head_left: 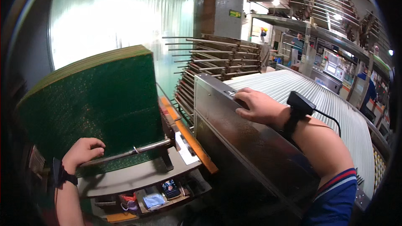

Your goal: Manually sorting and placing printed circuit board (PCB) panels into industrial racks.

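My left hand (85, 151) is in front of a stack of dark green boards (96, 104), which stand on edge and lean back. Its fingers are loosely bent, apart from the thumb, with nothing seen in them. Just beside it, a round metal bar (153, 145) runs across the lower front of the boards. On the right, my right hand (264, 108) rests on the top edge of a steel machine side panel (234, 119). Small dark markings or controls lie under its fingertips, partly hidden. The thumb is spread from the fingers, and no held object shows.
White conveyor rollers (289, 83) run beyond the steel panel. A rack of metal rods (222, 56) stands ahead. Below the boards, a shelf has compartments with a phone (171, 188) and a blue packet (154, 201). An orange strip (188, 136) borders the cart. People stand far right.
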Motion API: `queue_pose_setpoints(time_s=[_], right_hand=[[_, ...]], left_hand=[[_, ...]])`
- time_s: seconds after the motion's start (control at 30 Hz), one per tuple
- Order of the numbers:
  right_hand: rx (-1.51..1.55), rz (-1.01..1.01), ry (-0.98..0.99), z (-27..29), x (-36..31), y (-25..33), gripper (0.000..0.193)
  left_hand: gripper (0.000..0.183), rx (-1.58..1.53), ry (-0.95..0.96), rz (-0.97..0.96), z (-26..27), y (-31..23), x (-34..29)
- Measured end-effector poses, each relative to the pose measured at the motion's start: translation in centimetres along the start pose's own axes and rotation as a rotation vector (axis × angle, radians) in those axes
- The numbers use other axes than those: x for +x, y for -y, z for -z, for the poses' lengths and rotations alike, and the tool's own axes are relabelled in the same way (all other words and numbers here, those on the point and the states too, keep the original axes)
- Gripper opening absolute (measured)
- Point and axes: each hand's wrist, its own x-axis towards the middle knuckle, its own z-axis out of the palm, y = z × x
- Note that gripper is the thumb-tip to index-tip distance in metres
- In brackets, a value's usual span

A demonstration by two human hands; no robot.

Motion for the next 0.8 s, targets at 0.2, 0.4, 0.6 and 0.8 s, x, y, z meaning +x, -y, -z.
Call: queue_pose_setpoints(time_s=[0.2, 0.4, 0.6, 0.8], right_hand=[[0.067, 0.014, 0.094, 0.3, 0.3, -0.2, 0.061], [0.145, -0.078, 0.174, 0.9, 0.4, -0.3, 0.068], [0.114, -0.024, 0.117, 0.1, 1.2, 0.7, 0.061], [0.06, 0.017, 0.083, 0.1, 1.1, 0.9, 0.053]], left_hand=[[0.018, 0.15, -0.002, -0.095, -0.1, 0.2, 0.3], [0.022, 0.095, 0.017, -0.079, -0.5, 0.0, 2.3], [0.02, 0.033, 0.053, -0.011, -0.3, 1.2, 1.4], [0.024, 0.036, 0.034, -0.037, -0.4, 1.8, 1.4]])
